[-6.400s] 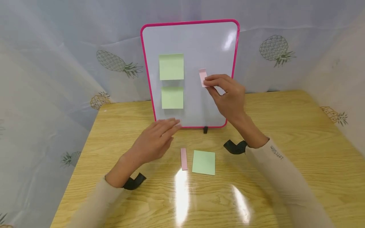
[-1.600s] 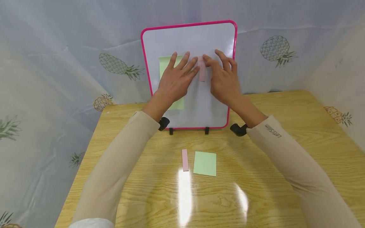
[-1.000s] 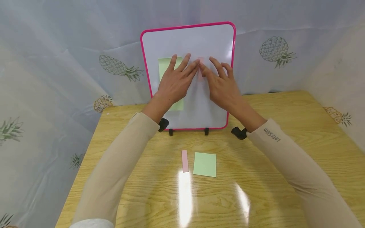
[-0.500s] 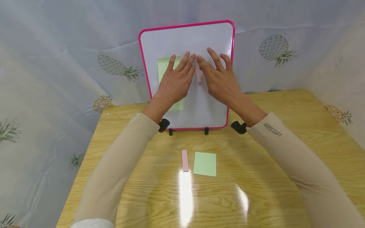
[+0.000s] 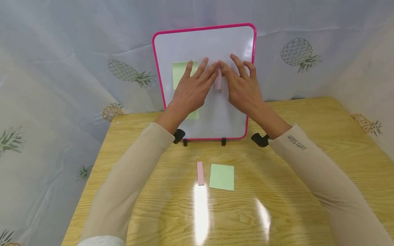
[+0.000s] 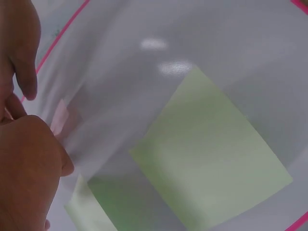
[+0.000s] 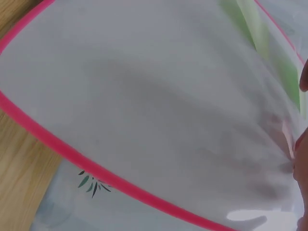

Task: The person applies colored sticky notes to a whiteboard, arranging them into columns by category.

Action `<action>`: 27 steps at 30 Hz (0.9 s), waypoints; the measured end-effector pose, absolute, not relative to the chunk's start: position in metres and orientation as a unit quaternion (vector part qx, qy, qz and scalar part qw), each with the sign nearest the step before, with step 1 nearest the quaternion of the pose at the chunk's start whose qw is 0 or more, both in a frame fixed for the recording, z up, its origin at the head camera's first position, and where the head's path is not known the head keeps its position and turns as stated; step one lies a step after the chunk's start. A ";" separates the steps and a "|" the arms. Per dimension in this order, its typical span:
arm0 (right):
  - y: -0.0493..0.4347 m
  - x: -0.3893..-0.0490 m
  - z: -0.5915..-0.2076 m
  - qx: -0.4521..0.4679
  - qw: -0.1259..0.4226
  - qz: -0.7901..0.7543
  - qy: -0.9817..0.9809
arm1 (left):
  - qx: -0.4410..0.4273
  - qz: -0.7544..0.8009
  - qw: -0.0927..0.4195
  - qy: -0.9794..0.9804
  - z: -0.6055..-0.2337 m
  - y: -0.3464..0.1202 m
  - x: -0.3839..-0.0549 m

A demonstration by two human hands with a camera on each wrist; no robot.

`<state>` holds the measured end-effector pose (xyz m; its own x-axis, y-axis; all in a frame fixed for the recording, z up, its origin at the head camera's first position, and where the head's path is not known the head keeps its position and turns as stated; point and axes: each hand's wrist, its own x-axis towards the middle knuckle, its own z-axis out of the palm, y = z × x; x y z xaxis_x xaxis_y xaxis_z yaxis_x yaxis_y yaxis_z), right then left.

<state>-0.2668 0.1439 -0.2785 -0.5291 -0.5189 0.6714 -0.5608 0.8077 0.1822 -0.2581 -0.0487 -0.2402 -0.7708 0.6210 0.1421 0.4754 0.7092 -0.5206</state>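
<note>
A small pink-framed whiteboard [image 5: 227, 119] stands tilted back on the table. High on it, right of the upper green sticky note [image 5: 179, 74], a narrow pink sticky strip [image 5: 218, 83] lies upright against the surface. My left hand [image 5: 191, 91], fingers spread, covers parts of both green notes and touches the strip's top. From the other side my right hand [image 5: 245, 89] presses the same end with its index fingertip, other fingers raised. The lower green note [image 5: 193, 114] is mostly hidden. In the right wrist view, the strip's free end [image 7: 287, 134] stands off the board.
On the wooden table [image 5: 154, 205], a pink strip pad [image 5: 200, 173] lies left of a green square note [image 5: 221, 177]. Black feet [image 5: 223, 141] support the board's bottom edge. A pineapple-print curtain [image 5: 129, 30] hangs close behind the board.
Earlier my right hand pinched the pink strip off the board; now it lies on the surface. My left hand has risen from the board's lower edge. Lately the fingertips shift slightly over the strip's top.
</note>
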 end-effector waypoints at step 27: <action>0.147 -0.230 -0.290 0.310 0.338 0.114 -0.881 | -0.381 0.146 0.247 -0.879 -0.259 -0.068 -0.218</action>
